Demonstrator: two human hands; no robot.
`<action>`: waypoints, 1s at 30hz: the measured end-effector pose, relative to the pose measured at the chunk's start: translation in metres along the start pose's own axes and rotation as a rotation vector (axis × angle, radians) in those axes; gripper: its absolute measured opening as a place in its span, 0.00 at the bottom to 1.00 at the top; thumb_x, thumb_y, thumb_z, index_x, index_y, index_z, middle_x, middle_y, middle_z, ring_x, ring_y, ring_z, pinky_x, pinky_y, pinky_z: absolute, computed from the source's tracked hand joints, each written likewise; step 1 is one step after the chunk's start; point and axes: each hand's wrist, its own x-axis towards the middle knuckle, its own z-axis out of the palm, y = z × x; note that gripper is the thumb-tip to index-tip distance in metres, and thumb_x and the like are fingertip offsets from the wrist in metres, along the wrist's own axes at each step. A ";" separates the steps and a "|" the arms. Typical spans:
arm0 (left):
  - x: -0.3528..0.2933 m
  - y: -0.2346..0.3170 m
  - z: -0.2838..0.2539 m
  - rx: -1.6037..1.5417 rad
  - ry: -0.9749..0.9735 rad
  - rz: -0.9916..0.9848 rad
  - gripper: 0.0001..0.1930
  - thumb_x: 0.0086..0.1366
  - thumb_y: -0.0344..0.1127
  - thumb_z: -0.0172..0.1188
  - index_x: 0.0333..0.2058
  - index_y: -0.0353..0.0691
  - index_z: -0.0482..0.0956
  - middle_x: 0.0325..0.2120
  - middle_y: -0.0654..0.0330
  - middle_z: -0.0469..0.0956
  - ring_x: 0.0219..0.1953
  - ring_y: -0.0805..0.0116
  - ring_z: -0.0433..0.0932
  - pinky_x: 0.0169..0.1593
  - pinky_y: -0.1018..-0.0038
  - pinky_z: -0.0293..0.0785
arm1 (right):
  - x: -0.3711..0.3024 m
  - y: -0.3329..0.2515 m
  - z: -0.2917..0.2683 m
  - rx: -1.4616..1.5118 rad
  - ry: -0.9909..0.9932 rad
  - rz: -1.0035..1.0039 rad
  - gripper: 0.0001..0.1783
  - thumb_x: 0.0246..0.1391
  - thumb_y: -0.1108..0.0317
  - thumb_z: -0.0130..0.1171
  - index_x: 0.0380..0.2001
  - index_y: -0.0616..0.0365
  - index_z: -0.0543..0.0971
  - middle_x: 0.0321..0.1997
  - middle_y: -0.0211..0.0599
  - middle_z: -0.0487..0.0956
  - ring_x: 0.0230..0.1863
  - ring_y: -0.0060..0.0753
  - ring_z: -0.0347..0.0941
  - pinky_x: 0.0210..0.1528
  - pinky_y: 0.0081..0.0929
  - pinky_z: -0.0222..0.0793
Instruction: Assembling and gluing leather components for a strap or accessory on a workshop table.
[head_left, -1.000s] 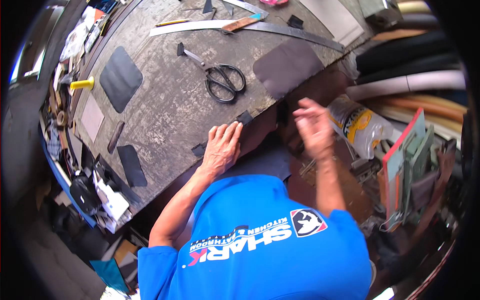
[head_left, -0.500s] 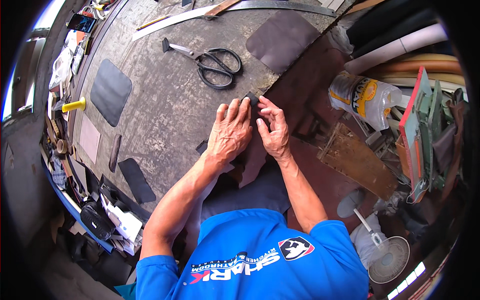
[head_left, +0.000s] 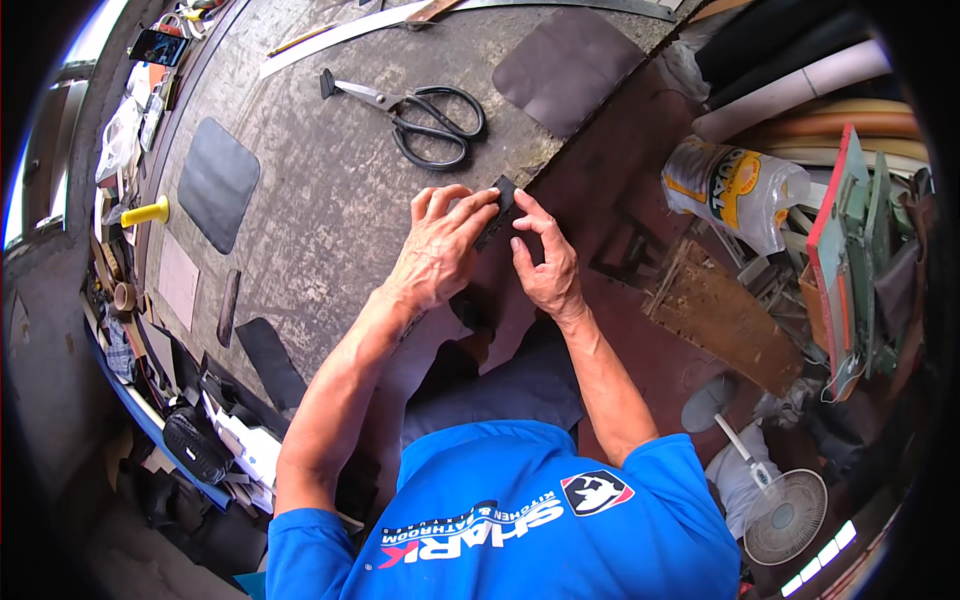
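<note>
A narrow black strip (head_left: pixel 503 190), which looks like leather, lies at the work table's right edge beneath my hands. My left hand (head_left: pixel 440 245) is closed over it from the left, its curled fingertips pressing on the strip and hiding part of it. From the other side, my right hand (head_left: pixel 547 268) reaches in with bent fingers; its index fingertip touches the strip's right side, while the thumb stands apart. Beyond the hands lie scissors (head_left: pixel 430 125) with black loop handles, spread a little. A dark brown rounded leather panel (head_left: pixel 568 72) rests at the table's far right.
A dark grey panel (head_left: pixel 219 185), a pinkish piece (head_left: pixel 179 280) and a black piece (head_left: pixel 270 362) lie on the table's left. A metal ruler (head_left: pixel 560 8) crosses its far side. Right of the table are a wooden board (head_left: pixel 725 318), a plastic bag (head_left: pixel 735 190) and a fan (head_left: pixel 786 517).
My left hand has shifted left, showing more of the black strip. A dark end beside my left wrist no longer shows. My right hand stays nearly in place.
</note>
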 end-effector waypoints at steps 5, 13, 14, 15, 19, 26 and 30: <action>0.001 -0.008 -0.007 -0.108 -0.066 -0.098 0.42 0.36 0.16 0.48 0.58 0.40 0.65 0.56 0.59 0.71 0.59 0.54 0.62 0.64 0.56 0.50 | -0.006 -0.001 0.002 -0.114 -0.035 -0.083 0.14 0.48 0.84 0.56 0.40 0.62 0.72 0.60 0.47 0.72 0.62 0.54 0.67 0.61 0.39 0.68; -0.010 0.001 -0.007 -0.192 0.066 -0.110 0.41 0.38 0.17 0.49 0.59 0.39 0.64 0.56 0.57 0.71 0.59 0.53 0.63 0.64 0.55 0.50 | -0.007 0.000 0.005 -0.294 -0.064 -0.208 0.14 0.47 0.84 0.57 0.39 0.63 0.72 0.57 0.45 0.74 0.60 0.56 0.68 0.59 0.40 0.71; -0.015 0.003 -0.006 -0.193 0.067 -0.110 0.41 0.38 0.17 0.49 0.59 0.39 0.64 0.56 0.57 0.71 0.59 0.53 0.63 0.64 0.55 0.50 | -0.007 0.000 0.004 -0.308 -0.069 -0.229 0.13 0.47 0.84 0.57 0.38 0.63 0.72 0.57 0.44 0.74 0.60 0.56 0.69 0.58 0.40 0.71; -0.023 0.004 -0.002 -0.128 0.107 -0.113 0.38 0.40 0.18 0.50 0.57 0.39 0.66 0.56 0.55 0.70 0.58 0.52 0.64 0.63 0.55 0.52 | -0.007 0.001 0.004 -0.322 -0.076 -0.250 0.13 0.47 0.84 0.57 0.38 0.63 0.72 0.57 0.44 0.74 0.60 0.57 0.69 0.58 0.40 0.72; -0.050 0.011 0.006 -0.004 0.277 -0.194 0.33 0.42 0.20 0.54 0.53 0.38 0.70 0.53 0.51 0.69 0.55 0.49 0.65 0.59 0.56 0.59 | -0.004 -0.001 0.001 -0.370 -0.105 -0.287 0.12 0.47 0.84 0.58 0.37 0.64 0.73 0.57 0.44 0.74 0.60 0.57 0.69 0.58 0.40 0.72; -0.096 0.026 0.012 0.129 0.247 -0.590 0.22 0.55 0.29 0.60 0.50 0.35 0.72 0.43 0.49 0.71 0.47 0.51 0.70 0.53 0.59 0.65 | -0.006 -0.003 0.000 -0.478 -0.186 -0.308 0.10 0.49 0.81 0.58 0.36 0.63 0.74 0.57 0.39 0.74 0.61 0.57 0.68 0.58 0.41 0.72; -0.097 0.030 0.011 0.152 0.231 -0.554 0.22 0.55 0.30 0.60 0.50 0.36 0.72 0.40 0.50 0.71 0.44 0.52 0.69 0.49 0.60 0.65 | -0.001 -0.012 -0.003 -0.526 -0.219 -0.312 0.09 0.49 0.79 0.58 0.37 0.63 0.75 0.57 0.38 0.74 0.60 0.57 0.67 0.60 0.46 0.69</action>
